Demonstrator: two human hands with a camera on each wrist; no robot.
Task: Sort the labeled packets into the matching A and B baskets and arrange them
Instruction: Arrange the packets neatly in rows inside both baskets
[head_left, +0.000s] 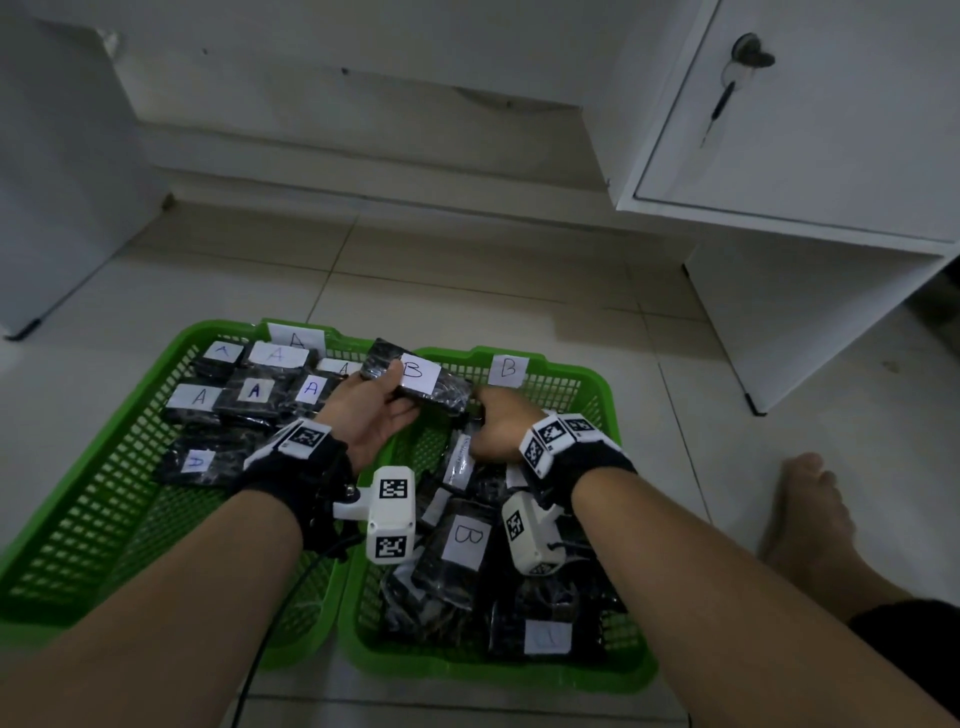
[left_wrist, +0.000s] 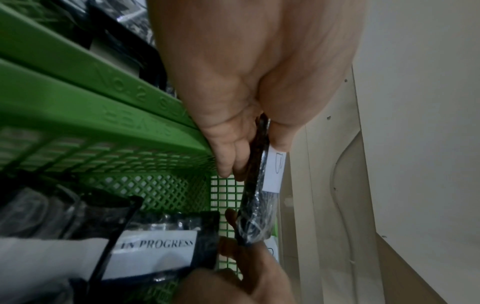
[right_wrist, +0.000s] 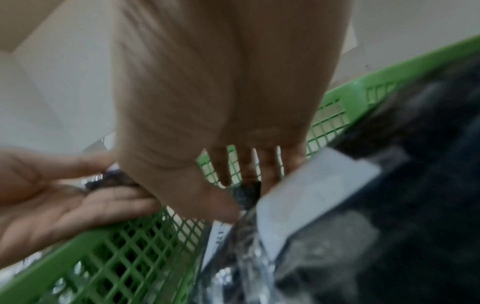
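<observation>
Two green mesh baskets stand side by side on the floor. The left basket (head_left: 208, 330) carries an A card (head_left: 296, 340) and holds several black packets labelled A (head_left: 254, 389). The right basket (head_left: 592, 374) carries a B card (head_left: 509, 369) and holds a loose pile of packets (head_left: 467, 540). My left hand (head_left: 395, 395) grips a black packet with a white B label (head_left: 421, 376) above where the two rims meet. In the left wrist view this packet (left_wrist: 255, 205) stands edge-on between thumb and fingers. My right hand (head_left: 480, 408) pinches the packet's far right end.
A white cabinet (head_left: 779, 130) with a key in its lock stands at the right. A bare foot (head_left: 810, 509) rests on the tiles beside the B basket. One packet in the B basket bears an "IN PROGRESS" label (left_wrist: 155, 246).
</observation>
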